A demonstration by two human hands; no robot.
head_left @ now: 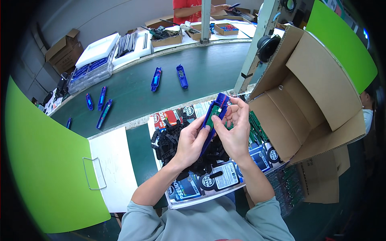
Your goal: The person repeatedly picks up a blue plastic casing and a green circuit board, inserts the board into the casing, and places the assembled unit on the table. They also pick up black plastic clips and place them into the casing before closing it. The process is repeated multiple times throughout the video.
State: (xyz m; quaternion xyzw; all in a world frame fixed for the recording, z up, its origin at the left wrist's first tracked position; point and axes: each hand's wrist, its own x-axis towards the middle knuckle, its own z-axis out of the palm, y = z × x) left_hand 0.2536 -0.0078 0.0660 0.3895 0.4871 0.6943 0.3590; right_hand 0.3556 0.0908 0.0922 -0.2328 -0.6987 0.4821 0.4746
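- While the left hand wraps the lower part of a long blue plastic housing, closed on it from below, the right hand pinches its upper half, fingertips on a small green circuit board sitting in the housing.
- The housing is held tilted in the air above a heap of black plastic parts that lies on printed packaging cards.
- By the look of it, the step in hand is seating the board into the housing; the board seems partly in, though whether it is fully home cannot be told.
- The next move likely calls for steady thumb pressure along the board with the left hand bracing the shell, so nothing flexes or slips.
- More green boards lie just right of the hands, beside an open cardboard box.
- Beyond the work surface, a dark green conveyor belt carries several similar blue housings, 2 of them near its middle.
- Across the belt another person in a red top works at small boxes.
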